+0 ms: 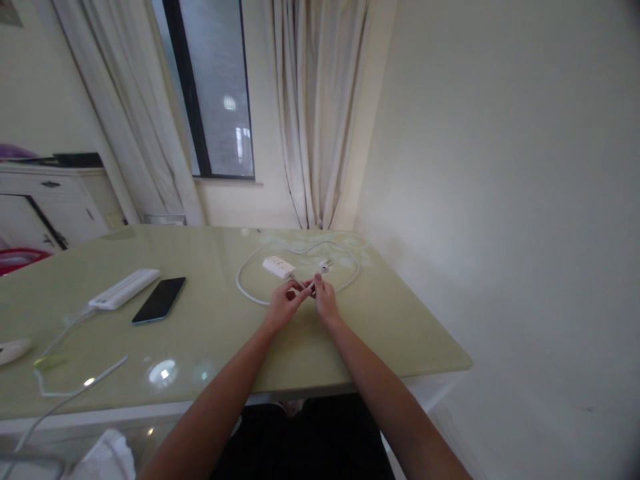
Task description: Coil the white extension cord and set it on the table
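Observation:
A white power strip [279,267] lies on the pale green tabletop, just beyond my hands. Its white cord [239,280] spreads in a wide loop over the table around it. My left hand [286,303] pinches a section of the cord near the strip's end. Close beside it, my right hand [325,300] also has its fingers closed on the cord, thumb on top. The plug [325,265], with its metal prongs, sticks out just past my right fingertips. My fingers hide part of the cord between them.
To the left, a dark phone [160,300] lies beside a longer white power strip [125,289] with its own cord. A white object [14,351] is at the table's left edge. A wall [500,200] borders the table [400,333] on the right.

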Available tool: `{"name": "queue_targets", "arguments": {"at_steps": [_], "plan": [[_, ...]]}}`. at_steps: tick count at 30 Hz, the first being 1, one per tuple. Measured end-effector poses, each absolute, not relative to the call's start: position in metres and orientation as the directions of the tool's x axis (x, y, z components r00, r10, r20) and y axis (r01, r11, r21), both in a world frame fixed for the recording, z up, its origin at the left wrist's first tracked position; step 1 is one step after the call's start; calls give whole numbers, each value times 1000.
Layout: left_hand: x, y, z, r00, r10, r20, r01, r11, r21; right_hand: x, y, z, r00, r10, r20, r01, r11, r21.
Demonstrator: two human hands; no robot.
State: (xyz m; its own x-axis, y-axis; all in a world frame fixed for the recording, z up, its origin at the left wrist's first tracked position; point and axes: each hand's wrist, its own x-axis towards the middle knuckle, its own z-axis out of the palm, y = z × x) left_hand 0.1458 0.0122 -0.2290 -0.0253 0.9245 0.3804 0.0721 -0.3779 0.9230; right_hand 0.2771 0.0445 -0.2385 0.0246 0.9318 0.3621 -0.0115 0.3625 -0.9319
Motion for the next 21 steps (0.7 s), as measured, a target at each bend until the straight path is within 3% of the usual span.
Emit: {"name": "queue_targets", "arguments": {"at_steps": [5,10,15,21], "plan": [[145,12,-230,-91,870,484,201,-460,865,282,45,-240,82,923,375,205,353,-913],[142,12,-234,-187,772,607,419,-496,760,279,45,-243,167,897,408,88,399,-913],[141,11,-231,-209,755,622,444,-493,748,278,43,-244,8,864,504,57,503,-863],[137,11,-230,-284,795,537,244,-481,842,276,37,-246,-255,733,631,128,672,-729]]}}
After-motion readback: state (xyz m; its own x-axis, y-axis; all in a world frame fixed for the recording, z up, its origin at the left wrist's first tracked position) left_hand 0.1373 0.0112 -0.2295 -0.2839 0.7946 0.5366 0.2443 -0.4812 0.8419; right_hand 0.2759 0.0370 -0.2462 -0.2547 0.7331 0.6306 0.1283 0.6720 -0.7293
